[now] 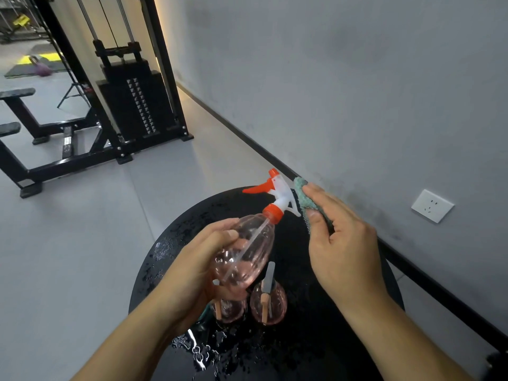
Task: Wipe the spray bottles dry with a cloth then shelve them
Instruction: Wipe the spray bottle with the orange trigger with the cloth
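Note:
My left hand (202,259) grips a clear pink spray bottle (247,251) round its body, tilted with the neck pointing up and right. Its white spray head (281,192) has an orange trigger and nozzle. My right hand (341,237) pinches a green cloth (302,198) between thumb and fingers and holds it against the back of the spray head. Two more pink bottles (268,301) stand on the wet black round table (316,339) below, partly hidden by the held bottle and my left hand.
Water drops lie on the table's left and front parts. A grey wall with a white socket (432,206) runs along the right. A black weight-stack machine (132,105) and a bench frame stand on the grey floor at the left.

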`<state>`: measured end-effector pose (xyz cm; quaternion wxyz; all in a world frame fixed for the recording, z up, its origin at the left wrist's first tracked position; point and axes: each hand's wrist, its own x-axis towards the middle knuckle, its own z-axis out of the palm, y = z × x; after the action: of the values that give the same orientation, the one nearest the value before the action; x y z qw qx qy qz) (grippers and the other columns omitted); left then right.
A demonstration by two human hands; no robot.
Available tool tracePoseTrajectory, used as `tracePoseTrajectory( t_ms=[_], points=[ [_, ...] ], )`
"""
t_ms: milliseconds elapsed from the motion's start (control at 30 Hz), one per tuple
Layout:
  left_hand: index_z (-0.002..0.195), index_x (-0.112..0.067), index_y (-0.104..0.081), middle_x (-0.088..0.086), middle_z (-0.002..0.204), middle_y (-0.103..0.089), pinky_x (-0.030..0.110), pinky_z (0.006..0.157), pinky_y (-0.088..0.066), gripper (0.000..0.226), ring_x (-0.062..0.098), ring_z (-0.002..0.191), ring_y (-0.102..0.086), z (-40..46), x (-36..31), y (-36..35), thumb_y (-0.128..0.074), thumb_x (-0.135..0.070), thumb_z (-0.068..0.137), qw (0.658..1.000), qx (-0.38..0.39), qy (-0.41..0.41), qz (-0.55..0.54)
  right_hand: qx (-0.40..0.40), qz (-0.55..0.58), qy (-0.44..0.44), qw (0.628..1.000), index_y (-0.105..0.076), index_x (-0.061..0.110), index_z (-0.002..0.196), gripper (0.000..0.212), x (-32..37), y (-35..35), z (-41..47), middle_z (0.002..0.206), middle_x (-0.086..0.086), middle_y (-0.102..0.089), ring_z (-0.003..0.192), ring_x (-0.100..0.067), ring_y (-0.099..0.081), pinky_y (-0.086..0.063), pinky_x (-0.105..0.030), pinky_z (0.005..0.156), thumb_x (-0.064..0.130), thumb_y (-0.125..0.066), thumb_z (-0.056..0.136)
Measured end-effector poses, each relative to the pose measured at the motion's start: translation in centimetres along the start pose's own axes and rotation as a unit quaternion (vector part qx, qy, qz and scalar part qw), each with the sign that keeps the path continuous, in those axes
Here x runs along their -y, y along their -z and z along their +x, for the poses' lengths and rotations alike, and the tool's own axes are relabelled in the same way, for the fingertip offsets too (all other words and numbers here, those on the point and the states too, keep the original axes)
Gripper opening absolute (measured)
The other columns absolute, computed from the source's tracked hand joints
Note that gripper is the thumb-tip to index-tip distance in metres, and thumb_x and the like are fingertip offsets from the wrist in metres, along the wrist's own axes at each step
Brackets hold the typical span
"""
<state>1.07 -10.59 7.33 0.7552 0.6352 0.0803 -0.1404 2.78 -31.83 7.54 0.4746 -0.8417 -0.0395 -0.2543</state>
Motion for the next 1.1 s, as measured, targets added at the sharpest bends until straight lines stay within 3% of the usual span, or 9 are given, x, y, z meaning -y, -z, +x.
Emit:
tracePoseTrajectory(
  t_ms=[100,267,400,567,733,867,1000,1100],
  points=[
    [0.121,-0.032,-0.077,0.013,0.120,-0.075,0.041,0.065,-0.058,0.046,0.027,0.088,-0.075,-0.2,-0.1,-0.6,-0.066,-0.036,0.077,1.000,0.022,0.012,0.012,0.023,-0.043,0.012,0.999,-0.061,0.019,0.138,0.043,-0.5,0.0,0.1,0.139,0.011,-0.058,0.130,0.003,-0.050,-0.035,-0.001,0.100,0.004,-0.058,0.097],
    [0.122,-0.025,-0.078,0.017,0.116,-0.076,0.033,0.058,-0.056,0.045,0.024,0.082,-0.071,-0.2,0.1,-0.8,-0.063,-0.031,0.080,0.999,0.030,0.007,0.011,0.095,-0.103,0.017,0.990,-0.053,0.026,0.143,0.048,-0.6,-1.0,-0.8,0.148,0.014,-0.048,0.140,0.003,-0.037,-0.041,-0.025,0.111,0.007,-0.057,0.099],
    [0.117,-0.032,-0.080,0.015,0.119,-0.075,0.037,0.060,-0.056,0.043,0.028,0.083,-0.072,-0.4,0.2,-0.1,-0.062,-0.036,0.079,0.999,0.017,0.017,0.031,0.148,-0.122,0.031,0.981,-0.050,0.027,0.145,0.051,-0.5,-1.4,-1.1,0.149,0.017,-0.045,0.140,0.007,-0.032,-0.031,-0.017,0.114,0.005,-0.055,0.100],
    [0.118,-0.034,-0.079,0.018,0.118,-0.072,0.037,0.064,-0.051,0.045,0.030,0.083,-0.069,-0.4,0.0,-0.2,-0.061,-0.039,0.077,0.999,0.022,0.024,0.035,0.128,-0.129,0.013,0.983,-0.050,0.026,0.146,0.052,-0.8,-1.2,-0.8,0.151,0.014,-0.045,0.141,0.003,-0.033,-0.041,-0.027,0.112,0.006,-0.058,0.099],
    [0.115,-0.032,-0.079,0.021,0.119,-0.071,0.041,0.064,-0.052,0.043,0.030,0.080,-0.070,-0.7,0.1,0.2,-0.064,-0.037,0.075,0.999,0.011,0.029,0.029,0.171,-0.125,0.038,0.976,-0.050,0.028,0.146,0.054,-0.5,-1.9,-2.1,0.151,0.018,-0.044,0.141,0.007,-0.033,-0.036,-0.025,0.115,0.002,-0.053,0.099],
    [0.116,-0.033,-0.080,0.020,0.123,-0.070,0.040,0.062,-0.054,0.043,0.033,0.083,-0.071,-0.6,0.1,0.2,-0.066,-0.038,0.075,0.999,0.012,0.033,0.011,0.124,-0.117,0.017,0.985,-0.050,0.027,0.146,0.051,-0.9,-1.4,-1.1,0.150,0.014,-0.046,0.141,0.003,-0.035,-0.040,-0.027,0.113,0.005,-0.055,0.100],
    [0.113,-0.032,-0.080,0.016,0.115,-0.074,0.038,0.061,-0.051,0.042,0.030,0.080,-0.069,-0.8,0.0,0.1,-0.064,-0.038,0.075,0.999,0.002,0.034,0.011,0.160,-0.117,0.038,0.980,-0.049,0.028,0.146,0.054,-0.3,-2.2,-2.1,0.150,0.017,-0.045,0.141,0.007,-0.033,-0.034,-0.023,0.116,0.001,-0.053,0.099],
    [0.112,-0.033,-0.080,0.010,0.110,-0.077,0.040,0.064,-0.053,0.041,0.031,0.081,-0.070,-0.9,0.1,0.0,-0.064,-0.038,0.075,0.999,0.010,0.041,0.019,0.158,-0.116,0.035,0.980,-0.051,0.028,0.145,0.055,-0.6,-2.1,-1.9,0.150,0.017,-0.046,0.140,0.007,-0.034,-0.037,-0.024,0.115,0.000,-0.054,0.098]
  ],
)
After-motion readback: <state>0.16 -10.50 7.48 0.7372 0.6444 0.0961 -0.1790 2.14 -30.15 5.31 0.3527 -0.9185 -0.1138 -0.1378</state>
